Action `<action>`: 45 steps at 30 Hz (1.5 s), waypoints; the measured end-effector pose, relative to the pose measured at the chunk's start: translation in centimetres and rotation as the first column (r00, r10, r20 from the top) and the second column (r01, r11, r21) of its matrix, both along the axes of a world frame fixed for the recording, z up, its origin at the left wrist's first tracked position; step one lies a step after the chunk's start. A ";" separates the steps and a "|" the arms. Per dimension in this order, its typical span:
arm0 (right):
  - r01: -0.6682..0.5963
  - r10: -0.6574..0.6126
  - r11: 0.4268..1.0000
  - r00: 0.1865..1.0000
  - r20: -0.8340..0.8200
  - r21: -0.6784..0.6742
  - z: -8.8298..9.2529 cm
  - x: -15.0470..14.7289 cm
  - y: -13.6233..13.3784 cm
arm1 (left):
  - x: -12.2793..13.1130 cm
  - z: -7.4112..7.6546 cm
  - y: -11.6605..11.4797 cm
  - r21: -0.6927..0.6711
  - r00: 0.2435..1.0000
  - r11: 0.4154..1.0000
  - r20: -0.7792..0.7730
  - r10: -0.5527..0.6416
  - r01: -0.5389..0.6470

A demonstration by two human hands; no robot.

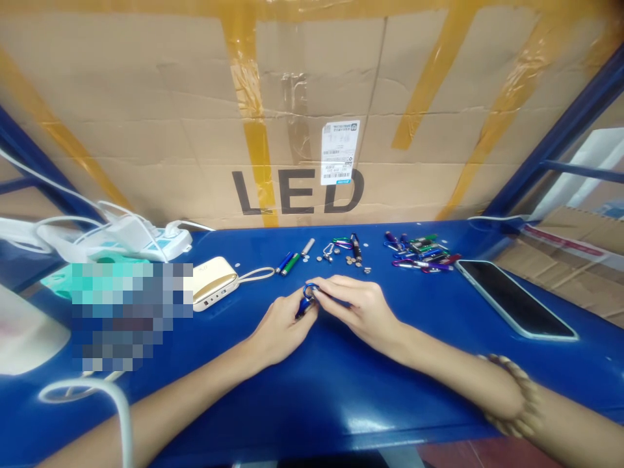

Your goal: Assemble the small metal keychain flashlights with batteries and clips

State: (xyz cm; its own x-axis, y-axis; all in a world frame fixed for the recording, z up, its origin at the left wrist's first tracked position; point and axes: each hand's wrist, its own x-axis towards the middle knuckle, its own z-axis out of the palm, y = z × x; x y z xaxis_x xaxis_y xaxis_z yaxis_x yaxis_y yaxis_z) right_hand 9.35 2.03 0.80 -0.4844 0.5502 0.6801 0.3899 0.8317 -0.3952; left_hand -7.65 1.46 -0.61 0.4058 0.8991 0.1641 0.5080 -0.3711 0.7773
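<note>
Fingers (pixel 294 305) of the left hand (pixel 279 328) curled shut round a small blue torch (pixel 305 305); only a short piece of its barrel shows between them. Right hand (pixel 363 311) comes in from the other side, thumb and forefinger tips (pixel 325 294) closed together at the blue clip ring (pixel 310 288) on the torch's far end. Whether they pinch the ring itself or the cap just beneath it is too small to tell.

Both hands meet near the middle of the blue table (pixel 341 403), wrists resting low on it. The torch's long axis runs away from the person and a little to the right: butt end buried in the left palm, ring end pointing toward the cardboard box (pixel 414 195) marked LED. So the ring lies just beyond the left fingertips and directly at the right ones. The left hand carries the body; the right hand is the nearer one to the ring.

Beaded bracelet (pixel 517 396) on the right wrist.

Further back on the table, well apart from the hands:
- blue and green torches (pixel 288 263) lying side by side, a silver one (pixel 307 247) just beyond
- scatter of button cells (pixel 351 261) beside a loose silver clip (pixel 329 250)
- heap of coloured torches (pixel 422 253) to the right, a phone (pixel 517 298) face up beside it
- power bank (pixel 214 283) to the left, with a power strip (pixel 136 237) behind it
</note>
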 end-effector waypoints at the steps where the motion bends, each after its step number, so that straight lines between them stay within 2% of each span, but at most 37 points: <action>1: -0.008 0.008 1.000 1.000 -0.002 -0.010 0.0 0.1 0.1 | 0.0 0.1 0.0 0.000 1.000 1.000 0.018 0.013 -0.013; 4: -0.028 0.030 0.997 0.999 0.029 -0.069 0.0 0.5 0.8 | 0.2 0.5 0.1 0.012 0.995 0.996 0.042 0.089 -0.089; 8: -0.067 0.106 0.968 0.983 0.150 -0.242 0.4 1.4 1.5 | 0.5 0.7 -0.1 0.050 0.954 0.973 -0.193 0.231 -0.225; 10: -0.097 0.162 0.929 0.974 0.157 -0.358 0.6 1.5 1.4 | 0.5 0.7 -0.2 0.098 0.923 0.970 -0.301 0.241 -0.222; 12: -0.113 0.187 0.892 0.974 0.130 -0.438 0.6 1.3 1.1 | 0.5 0.5 -0.2 0.153 0.920 0.973 -0.328 0.216 -0.174; 14: -0.100 0.169 0.888 0.979 0.116 -0.448 0.5 1.1 0.9 | 0.4 0.1 -0.1 0.177 0.941 0.976 -0.290 0.177 -0.130; 16: -0.067 0.135 0.910 0.981 0.139 -0.409 0.6 1.0 0.8 | 0.4 -0.3 0.0 0.172 0.969 0.981 -0.214 0.122 -0.085; 20: -0.011 0.085 0.946 0.973 0.214 -0.323 1.8 1.6 1.3 | 0.5 -0.7 0.1 0.170 0.994 0.985 -0.105 0.037 -0.019; 23: 0.052 0.030 0.936 0.974 0.226 -0.347 3.4 3.2 2.3 | 0.6 -0.6 0.2 0.134 0.992 0.984 -0.029 0.127 -0.122; 25: 0.209 -0.119 0.912 0.958 0.260 -0.352 4.3 5.0 3.4 | 0.5 -0.3 0.3 0.105 0.979 0.974 0.043 0.198 -0.201; 27: 0.491 -0.381 0.831 0.845 0.375 -0.261 4.9 7.1 4.5 | 0.5 -0.1 0.4 0.076 0.968 0.967 0.076 0.237 -0.243; 28: 0.642 -0.531 0.747 0.733 0.424 -0.174 5.1 8.2 5.1 | 0.4 0.0 0.4 0.069 0.967 0.966 0.073 0.246 -0.251; 30: 0.863 -0.722 0.505 0.442 0.533 -0.032 5.1 10.2 6.0 | 0.3 0.0 0.4 0.082 0.968 0.964 0.047 0.249 -0.252; 31: 0.916 -0.749 0.402 0.322 0.580 0.011 5.0 11.0 6.4 | 0.3 0.0 0.3 0.098 0.968 0.963 0.028 0.248 -0.250; 32: 0.945 -0.745 0.327 0.235 0.624 0.034 4.9 11.6 6.7 | 0.3 0.0 0.3 0.116 0.968 0.961 0.009 0.251 -0.250; 33: 0.960 -0.731 0.275 0.179 0.658 0.045 4.7 12.1 6.9 | 0.2 0.0 0.3 0.134 0.967 0.959 -0.012 0.254 -0.250; 34: 0.968 -0.714 0.248 0.151 0.684 0.044 4.6 12.3 7.0 | 0.2 0.0 0.3 0.156 0.965 0.956 -0.038 0.258 -0.250; 36: 0.973 -0.696 0.229 0.137 0.705 0.037 4.4 12.3 7.0 | -0.1 0.1 0.6 0.228 0.959 0.946 -0.112 0.259 -0.229; 38: 0.970 -0.709 0.240 0.141 0.691 0.048 4.3 11.6 6.9 | -0.6 0.2 1.1 0.330 0.940 0.925 -0.211 0.266 -0.188; 39: 0.961 -0.724 0.268 0.159 0.671 0.061 4.3 11.2 6.8 | -0.9 0.3 1.5 0.378 0.924 0.911 -0.263 0.278 -0.166; 40: 0.941 -0.734 0.331 0.209 0.646 0.071 4.2 10.6 6.6 | -1.2 0.3 1.8 0.413 0.904 0.898 -0.310 0.295 -0.151; 41: 0.899 -0.725 0.433 0.302 0.619 0.069 4.0 10.1 6.5 | -1.5 0.4 2.2 0.428 0.884 0.894 -0.357 0.301 -0.131; 42: 0.822 -0.680 0.567 0.431 0.594 0.051 3.8 9.4 6.3 | -1.7 0.4 2.5 0.429 0.868 0.897 -0.399 0.294 -0.107; 44: 0.569 -0.463 0.822 0.695 0.551 -0.027 3.1 8.2 6.0 | -2.0 0.3 2.9 0.401 0.846 0.915 -0.471 0.251 -0.049; 45: 0.432 -0.329 0.899 0.778 0.535 -0.076 2.7 7.7 5.9 | -2.0 0.3 3.0 0.391 0.839 0.920 -0.492 0.230 -0.023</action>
State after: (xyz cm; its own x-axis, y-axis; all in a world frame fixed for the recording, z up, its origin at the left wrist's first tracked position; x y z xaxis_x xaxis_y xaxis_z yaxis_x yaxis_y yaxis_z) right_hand 17.02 7.89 3.53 -0.4490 0.8512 0.2719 0.8429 0.5044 -0.1872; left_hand -9.69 4.48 -0.28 0.4088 0.8689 0.2792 0.8572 -0.4706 0.2094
